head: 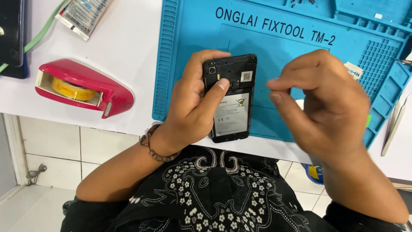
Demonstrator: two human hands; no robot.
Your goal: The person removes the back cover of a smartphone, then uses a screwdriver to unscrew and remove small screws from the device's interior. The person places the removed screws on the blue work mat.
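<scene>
My left hand point(193, 105) grips a black smartphone point(231, 101) with its back cover off, so the battery and the inner frame show. The thumb presses on the upper part of the phone's back. The phone is held above the near edge of a blue silicone repair mat point(189, 38). My right hand point(319, 101) hovers just right of the phone, blurred, its thumb and fingers pinched together. Whether anything small sits between those fingertips cannot be made out.
A pink tape dispenser point(81, 88) with yellow tape stands on the white table at the left. A flat packet point(83, 15) and a dark device point(10, 34) lie at the far left. Metal tweezers point(397, 122) rest at the mat's right edge. Tiled floor lies below.
</scene>
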